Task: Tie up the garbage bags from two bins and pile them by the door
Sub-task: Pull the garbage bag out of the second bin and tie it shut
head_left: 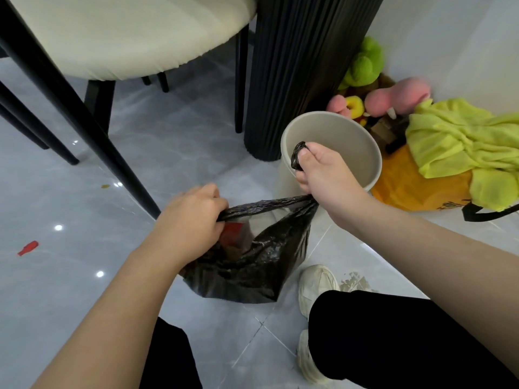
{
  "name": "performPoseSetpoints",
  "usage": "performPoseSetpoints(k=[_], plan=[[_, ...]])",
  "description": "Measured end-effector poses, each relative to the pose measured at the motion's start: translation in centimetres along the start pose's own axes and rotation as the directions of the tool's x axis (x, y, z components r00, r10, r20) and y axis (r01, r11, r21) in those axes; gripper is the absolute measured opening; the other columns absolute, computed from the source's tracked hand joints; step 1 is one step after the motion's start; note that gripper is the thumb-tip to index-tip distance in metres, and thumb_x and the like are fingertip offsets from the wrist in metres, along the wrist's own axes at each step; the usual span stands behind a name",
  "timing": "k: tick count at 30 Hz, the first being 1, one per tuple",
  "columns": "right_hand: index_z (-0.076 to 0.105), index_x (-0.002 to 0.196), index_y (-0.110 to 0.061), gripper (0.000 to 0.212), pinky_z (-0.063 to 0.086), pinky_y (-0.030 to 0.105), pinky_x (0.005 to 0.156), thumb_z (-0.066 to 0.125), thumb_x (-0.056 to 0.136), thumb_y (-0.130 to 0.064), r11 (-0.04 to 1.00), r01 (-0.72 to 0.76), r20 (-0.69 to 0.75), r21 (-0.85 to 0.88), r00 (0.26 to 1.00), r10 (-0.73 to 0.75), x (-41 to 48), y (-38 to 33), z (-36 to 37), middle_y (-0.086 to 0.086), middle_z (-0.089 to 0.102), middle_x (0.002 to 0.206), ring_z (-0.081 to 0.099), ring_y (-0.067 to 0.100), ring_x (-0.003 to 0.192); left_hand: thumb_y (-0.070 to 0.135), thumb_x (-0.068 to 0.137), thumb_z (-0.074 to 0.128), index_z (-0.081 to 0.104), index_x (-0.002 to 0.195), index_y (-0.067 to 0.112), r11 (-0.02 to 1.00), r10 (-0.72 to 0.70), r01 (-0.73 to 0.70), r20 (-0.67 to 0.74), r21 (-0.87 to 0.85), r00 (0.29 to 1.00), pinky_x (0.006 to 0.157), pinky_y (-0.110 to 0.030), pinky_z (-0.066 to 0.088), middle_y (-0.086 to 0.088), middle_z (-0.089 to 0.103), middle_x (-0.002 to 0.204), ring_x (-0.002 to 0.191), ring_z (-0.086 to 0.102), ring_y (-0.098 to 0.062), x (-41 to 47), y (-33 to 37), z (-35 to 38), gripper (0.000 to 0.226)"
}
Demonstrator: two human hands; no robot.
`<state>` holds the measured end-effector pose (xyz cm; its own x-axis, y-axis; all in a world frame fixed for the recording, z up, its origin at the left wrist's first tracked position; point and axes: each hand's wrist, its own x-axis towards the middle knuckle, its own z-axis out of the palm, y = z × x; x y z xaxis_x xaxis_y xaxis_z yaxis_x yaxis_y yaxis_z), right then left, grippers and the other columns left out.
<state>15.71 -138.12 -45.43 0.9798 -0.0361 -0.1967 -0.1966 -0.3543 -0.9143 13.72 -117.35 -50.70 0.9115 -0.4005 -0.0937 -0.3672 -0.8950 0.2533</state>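
Head view: the black garbage bag [252, 259] sits on the grey tiled floor [70, 276] at frame centre, at about 7 o'clock from the beige bin [351, 147], which now shows no liner. The left hand [191, 217] is curled round 1 side of the bag's mouth. The right hand [323, 175] is fisted round the other side, pulled taut toward 2 o'clock, with a twisted end of plastic poking out by the thumb.

The mouth is still gaping, red packaging showing inside, and no knot is visible, so this looks like the tying step on 1 of the 2 bags. Next, I judge, the 2 gathered ends need crossing, looping through and pulling tight without tearing the thin film.
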Motion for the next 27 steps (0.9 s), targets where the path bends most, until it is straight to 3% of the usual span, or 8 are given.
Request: performPoseSetpoints(k=[3, 5, 7, 9, 14, 18, 22, 27], plan=[[0.042, 0.088, -0.013, 0.018, 0.021, 0.024, 0.048, 0.032, 0.102, -0.017, 0.996, -0.043, -0.015, 0.081, 0.999, 0.045, 0.0, 0.0, 0.1, -0.002, 0.027, 0.062, 0.025, 0.005, 0.047, 0.014, 0.087, 0.047, 0.053, 0.099, 0.019, 0.98, 0.017, -0.016, 0.005, -0.196, 1.0, 0.074, -0.036, 0.041, 0.001, 0.056, 0.093, 0.093, 0.053, -0.024, -0.1, 0.7, -0.1, 0.015], [0.041, 0.085, -0.013, 0.021, 0.02, 0.025, 0.049, 0.031, 0.103, -0.017, 0.986, -0.077, -0.047, 0.149, 0.995, 0.085, 0.1, -0.2, 0.1, -0.002, 0.026, 0.061, 0.024, 0.006, 0.047, 0.03, 0.091, 0.048, 0.043, 0.108, 0.024, 0.953, 0.032, -0.027, 0.011, -0.302, 0.999, 0.067, -0.036, 0.043, 0.006, 0.056, 0.085, 0.082, 0.057, -0.021, -0.6, 2.1, 0.0, 0.018], [0.037, 0.076, -0.017, 0.028, 0.019, 0.026, 0.049, 0.031, 0.103, -0.018, 0.97, -0.108, -0.067, 0.22, 0.99, 0.125, 0.3, -0.2, -0.1, -0.004, 0.024, 0.058, 0.022, 0.007, 0.045, 0.041, 0.091, 0.052, 0.031, 0.111, 0.029, 0.949, 0.07, -0.083, -0.054, -0.304, 0.996, 0.062, -0.034, 0.039, 0.008, 0.056, 0.086, 0.076, 0.057, -0.022, -1.1, 3.5, 0.6, 0.032], [0.035, 0.072, -0.02, 0.03, 0.018, 0.027, 0.05, 0.031, 0.103, -0.018, 0.955, -0.138, -0.074, 0.264, 0.984, 0.162, 0.6, -0.1, -0.2, -0.004, 0.025, 0.057, 0.022, 0.007, 0.045, 0.026, 0.091, 0.053, 0.024, 0.105, 0.033, 0.949, 0.1, -0.132, -0.123, -0.287, 0.987, 0.058, -0.033, 0.031, 0.005, 0.056, 0.087, 0.07, 0.054, -0.027, -1.1, 4.3, 1.0, 0.032], [0.035, 0.072, -0.02, 0.03, 0.016, 0.026, 0.049, 0.031, 0.102, -0.018, 0.904, -0.191, -0.083, 0.383, 0.967, 0.24, 1.0, 0.1, -0.3, -0.003, 0.025, 0.057, 0.02, 0.007, 0.045, 0.022, 0.078, 0.018, 0.037, 0.111, 0.037, 0.946, 0.237, -0.269, -0.18, -0.182, 0.955, 0.052, -0.033, 0.043, 0.005, 0.055, 0.12, 0.065, 0.059, -0.028, -0.7, 5.2, 1.2, 0.041], [0.039, 0.075, -0.019, 0.027, 0.014, 0.027, 0.05, 0.032, 0.101, -0.017, 0.837, -0.239, -0.121, 0.492, 0.933, 0.338, 1.4, 0.0, -0.2, -0.003, 0.024, 0.057, 0.017, 0.009, 0.047, 0.021, 0.078, 0.033, 0.059, 0.094, 0.03, 0.948, 0.27, -0.299, -0.216, -0.112, 0.938, 0.052, -0.024, 0.03, 0.003, 0.06, 0.104, 0.065, 0.059, -0.021, -0.3, 6.6, 1.8, 0.032], [0.044, 0.079, -0.018, 0.024, 0.016, 0.026, 0.049, 0.034, 0.101, -0.019, 0.759, -0.274, -0.131, 0.591, 0.895, 0.425, 1.5, -0.4, 0.1, -0.004, 0.026, 0.056, 0.019, 0.008, 0.044, 0.01, 0.069, 0.03, 0.044, 0.085, 0.025, 0.955, 0.261, -0.287, -0.251, -0.073, 0.932, 0.043, -0.025, 0.009, 0.002, 0.052, 0.086, 0.057, 0.03, -0.016, 0.0, 8.4, 1.8, 0.026], [0.046, 0.081, -0.02, 0.024, 0.019, 0.021, 0.043, 0.033, 0.102, -0.02, 0.684, -0.303, -0.074, 0.663, 0.883, 0.463, 1.7, -0.9, 0.5, -0.004, 0.026, 0.056, 0.021, 0.006, 0.037, 0.0, 0.066, 0.048, 0.05, 0.068, 0.022, 0.969, 0.201, -0.228, -0.224, -0.1, 0.954, 0.043, -0.02, 0.001, 0.003, 0.042, 0.07, 0.047, 0.026, -0.017, 0.3, 8.3, 2.9, 0.022]])
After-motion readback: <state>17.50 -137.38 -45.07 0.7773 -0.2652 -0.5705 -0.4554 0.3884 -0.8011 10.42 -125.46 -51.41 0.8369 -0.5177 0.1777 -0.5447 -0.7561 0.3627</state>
